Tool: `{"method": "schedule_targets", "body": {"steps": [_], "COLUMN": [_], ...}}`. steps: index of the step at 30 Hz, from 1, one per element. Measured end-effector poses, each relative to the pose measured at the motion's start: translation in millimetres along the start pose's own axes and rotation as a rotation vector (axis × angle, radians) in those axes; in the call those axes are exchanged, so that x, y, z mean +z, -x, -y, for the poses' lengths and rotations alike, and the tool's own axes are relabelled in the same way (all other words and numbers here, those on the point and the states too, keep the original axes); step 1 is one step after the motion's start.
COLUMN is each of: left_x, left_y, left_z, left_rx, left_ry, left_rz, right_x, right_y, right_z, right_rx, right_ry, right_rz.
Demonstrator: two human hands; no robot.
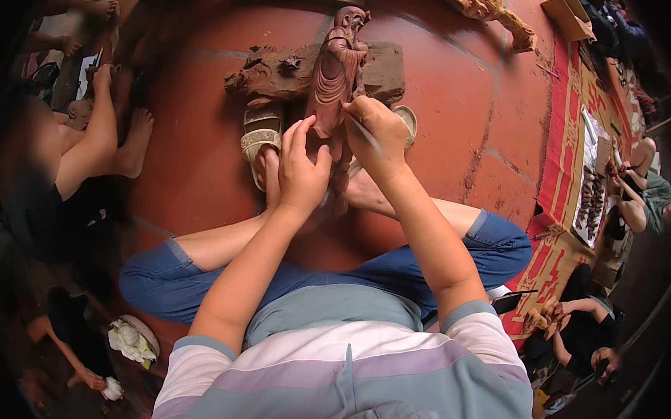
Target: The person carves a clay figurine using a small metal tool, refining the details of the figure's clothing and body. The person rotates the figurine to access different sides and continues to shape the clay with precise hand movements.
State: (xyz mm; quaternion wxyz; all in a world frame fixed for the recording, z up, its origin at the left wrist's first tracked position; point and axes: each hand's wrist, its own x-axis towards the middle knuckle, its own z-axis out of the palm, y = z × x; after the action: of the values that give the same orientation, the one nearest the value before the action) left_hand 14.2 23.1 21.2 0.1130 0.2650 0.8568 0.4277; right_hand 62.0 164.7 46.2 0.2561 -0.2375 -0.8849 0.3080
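Observation:
A reddish-brown carved wooden figurine (pixel 338 67) of a robed, bearded figure leans on a rough wood block (pixel 384 70) in front of me. My left hand (pixel 304 169) is by the figurine's lower left side, fingers stretched and thumb apart, fingertips at its base. In the closed fingers of my right hand (pixel 379 131) is a slim pale tool (pixel 366 134), blurred by motion, its kind unclear. The tool's tip is hidden by the fingers, which sit close to the figurine's lower right side.
Patterned slippers (pixel 260 139) lie beside the block on the red tiled floor (pixel 450 101). Another wood carving (pixel 482 3) is at the far right, near a cardboard box (pixel 569 15). A red-and-yellow mat (pixel 557 162) runs along the right. Other people sit at both sides.

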Motion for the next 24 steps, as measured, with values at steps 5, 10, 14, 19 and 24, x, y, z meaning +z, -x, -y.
{"method": "schedule_targets", "body": {"steps": [5,10,14,19,24], "left_x": [-2,1,5,5,7], "left_y": [2,3,2,3,3], "left_z": [-1,7,8,3,7], "left_rx": [-0.007,0.009,0.008,-0.012,-0.003], "left_ry": [0.059,0.068,0.114,0.076,0.121], "left_rz": [0.016,-0.001,-0.039,-0.029,-0.053], "right_x": [-7,0,-7,0,-5], "right_y": [14,15,16,13,11], "right_z": [2,4,15,0,6], "right_rx": [-0.046,-0.195,-0.126,-0.161,-0.058], "right_ry": [-0.003,0.102,0.071,0.145,0.032], "right_rz": [0.167,0.069,0.167,0.073,0.080]}}
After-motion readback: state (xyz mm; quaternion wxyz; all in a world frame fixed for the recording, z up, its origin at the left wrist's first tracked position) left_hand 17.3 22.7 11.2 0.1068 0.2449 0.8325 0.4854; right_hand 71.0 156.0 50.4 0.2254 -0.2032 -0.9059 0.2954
